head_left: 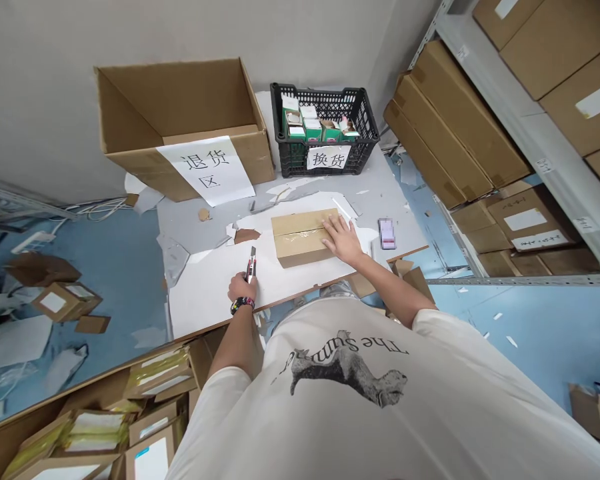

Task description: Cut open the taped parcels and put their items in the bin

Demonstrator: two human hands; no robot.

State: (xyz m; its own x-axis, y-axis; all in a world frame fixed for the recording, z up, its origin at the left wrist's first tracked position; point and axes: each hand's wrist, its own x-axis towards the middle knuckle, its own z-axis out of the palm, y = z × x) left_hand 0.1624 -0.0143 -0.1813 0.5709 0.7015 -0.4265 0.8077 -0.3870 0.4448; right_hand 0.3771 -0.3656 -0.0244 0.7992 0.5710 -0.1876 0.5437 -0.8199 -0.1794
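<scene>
The taped carton (298, 240) looks not yet cut, left hand (242, 288) gripping a cutter (251, 263) beside it, right hand (345, 241) lying wide-fingered on it.

Includes a plain grey wall (320, 40) behind a grey-topped counter (380, 183), above a blue floor (570, 333) littered with paper scraps (511, 341). Incorporates a metal shelving unit (570, 160) at right, loaded with cardboard boxes (473, 127). Receives soft, even light.

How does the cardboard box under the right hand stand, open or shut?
The cardboard box is shut: shiny tape runs along its closed top seam.
</scene>
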